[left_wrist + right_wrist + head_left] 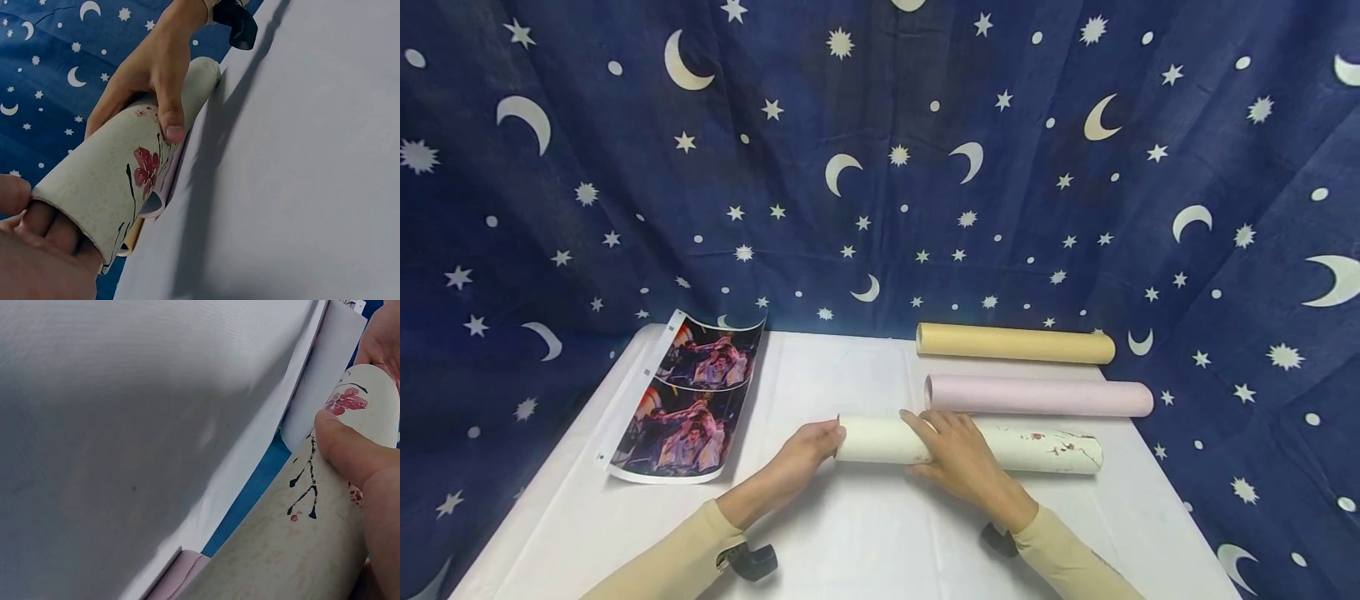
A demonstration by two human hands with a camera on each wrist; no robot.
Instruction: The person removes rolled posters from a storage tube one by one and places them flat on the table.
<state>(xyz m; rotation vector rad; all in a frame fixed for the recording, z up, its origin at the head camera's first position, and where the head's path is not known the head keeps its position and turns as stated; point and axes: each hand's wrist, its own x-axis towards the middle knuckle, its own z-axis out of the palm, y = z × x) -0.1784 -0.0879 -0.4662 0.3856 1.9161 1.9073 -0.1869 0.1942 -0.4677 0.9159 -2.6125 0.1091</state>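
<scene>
A cream roll of wallpaper [1045,450] with red blossoms and dark twigs lies crosswise before me in the head view. At its left end, my left hand [797,458] pinches the rim; the left wrist view has several fingers inside the hollow end and the thumb [12,195] outside. My right hand [958,460] grips the roll around its middle, with the thumb [347,444] lying along the flowered surface in the right wrist view. Part of the right hand's fingers is hidden behind the roll.
Behind the cream roll lie a pale pink roll [1037,395] and a yellow roll [1015,343]. On the left of the white table [850,542] is a curling sheet with two printed pictures [692,408]. A blue star-and-moon curtain [880,167] hangs behind.
</scene>
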